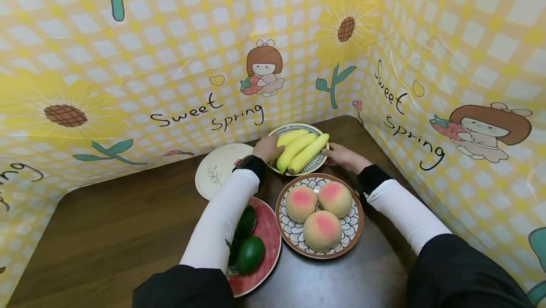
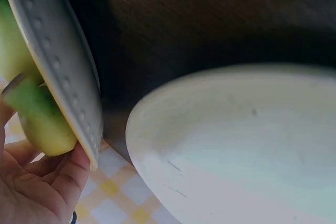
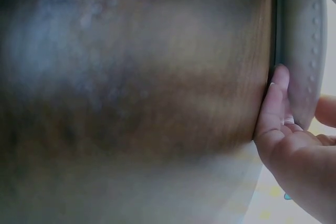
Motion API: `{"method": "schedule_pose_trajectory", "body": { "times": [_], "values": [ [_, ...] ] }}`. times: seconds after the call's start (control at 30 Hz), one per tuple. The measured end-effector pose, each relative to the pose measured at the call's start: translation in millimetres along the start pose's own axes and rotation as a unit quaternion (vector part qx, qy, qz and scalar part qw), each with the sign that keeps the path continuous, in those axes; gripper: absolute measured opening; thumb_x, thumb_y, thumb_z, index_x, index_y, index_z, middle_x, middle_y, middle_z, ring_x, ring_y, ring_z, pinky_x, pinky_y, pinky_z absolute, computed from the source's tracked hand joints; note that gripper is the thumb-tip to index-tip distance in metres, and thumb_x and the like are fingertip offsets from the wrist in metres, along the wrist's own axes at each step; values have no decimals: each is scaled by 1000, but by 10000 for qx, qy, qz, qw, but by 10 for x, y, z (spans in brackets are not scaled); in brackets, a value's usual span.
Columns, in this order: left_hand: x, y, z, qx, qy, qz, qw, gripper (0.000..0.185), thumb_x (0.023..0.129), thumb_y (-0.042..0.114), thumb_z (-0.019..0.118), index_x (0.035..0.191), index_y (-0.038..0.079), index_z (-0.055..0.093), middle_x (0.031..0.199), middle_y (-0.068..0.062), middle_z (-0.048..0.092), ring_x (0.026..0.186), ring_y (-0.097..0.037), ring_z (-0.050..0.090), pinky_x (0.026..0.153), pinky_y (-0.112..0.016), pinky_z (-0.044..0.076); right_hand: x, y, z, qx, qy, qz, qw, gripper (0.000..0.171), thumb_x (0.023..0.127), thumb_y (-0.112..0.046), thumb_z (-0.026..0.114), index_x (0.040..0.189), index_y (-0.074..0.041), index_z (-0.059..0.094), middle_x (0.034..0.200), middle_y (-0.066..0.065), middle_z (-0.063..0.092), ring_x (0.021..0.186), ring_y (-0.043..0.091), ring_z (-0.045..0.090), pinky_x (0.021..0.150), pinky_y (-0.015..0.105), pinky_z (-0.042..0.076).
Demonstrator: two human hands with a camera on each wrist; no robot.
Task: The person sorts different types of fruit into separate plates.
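A striped plate [image 1: 316, 165] with three yellow bananas [image 1: 300, 150] sits at the back of the dark table. My left hand [image 1: 266, 148] grips its left rim, thumb over the edge against a banana [image 2: 39, 119], the plate rim [image 2: 63, 72] close in the left wrist view. My right hand [image 1: 341, 155] holds the right rim; in the right wrist view its fingers [image 3: 275, 103] curl under the plate's underside [image 3: 302, 51]. Whether the plate is lifted off the table I cannot tell.
A patterned plate [image 1: 354, 225] with three peaches [image 1: 320, 211] lies in front. A red plate [image 1: 268, 237] with green fruit [image 1: 249, 253] sits under my left forearm. A cream plate [image 1: 217, 168] [image 2: 236, 145] lies left of the bananas. Chequered screen walls [image 1: 170, 61] close the back and right.
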State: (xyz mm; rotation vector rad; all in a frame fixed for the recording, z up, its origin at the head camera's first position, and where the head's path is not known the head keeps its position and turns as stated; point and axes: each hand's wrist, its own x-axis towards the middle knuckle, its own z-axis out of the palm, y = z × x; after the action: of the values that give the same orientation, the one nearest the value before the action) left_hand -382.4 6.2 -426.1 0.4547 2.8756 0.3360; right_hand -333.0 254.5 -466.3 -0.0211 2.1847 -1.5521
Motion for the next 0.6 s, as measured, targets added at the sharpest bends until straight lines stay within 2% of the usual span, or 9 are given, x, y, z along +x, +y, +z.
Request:
{"method": "schedule_pose_trajectory", "body": {
  "times": [0.2,0.3,0.47,0.53,0.6],
  "values": [
    [10,-67,-28,-19,36,274,9996,51,105,26,53,152,5,47,148,-17,58,138,-35,55,117,-45,44,64,-4,-58,58,-84,-34,9999,49,113,-16,28,154,11,26,101,2,57,88,9,56,91,28,48],
    [0,-124,-15,65,99,402,9991,51,104,24,52,152,5,47,149,-17,58,139,-34,55,118,-44,43,96,-1,-67,168,-96,-5,9998,51,113,-16,29,155,12,23,98,1,56,86,8,55,87,24,47],
    [-110,-138,-45,-186,-16,583,9981,52,105,22,52,153,2,45,151,-19,55,139,-35,54,118,-45,42,47,62,-70,154,237,145,9995,61,112,-19,29,159,12,8,118,18,56,95,14,59,92,28,50],
    [-183,-160,-136,-401,-9,735,9965,52,106,21,52,153,0,44,152,-22,53,139,-37,53,118,-47,42,-11,50,-98,-19,488,58,9988,64,111,-20,31,159,11,3,130,30,54,104,28,63,97,35,52],
    [-268,-211,-278,-623,69,912,9939,54,107,22,52,155,0,41,156,-23,48,143,-38,49,120,-48,39,-120,-10,-174,-467,828,-149,9954,67,111,-23,34,160,9,2,141,37,48,117,40,60,105,44,51]
  ]
}}
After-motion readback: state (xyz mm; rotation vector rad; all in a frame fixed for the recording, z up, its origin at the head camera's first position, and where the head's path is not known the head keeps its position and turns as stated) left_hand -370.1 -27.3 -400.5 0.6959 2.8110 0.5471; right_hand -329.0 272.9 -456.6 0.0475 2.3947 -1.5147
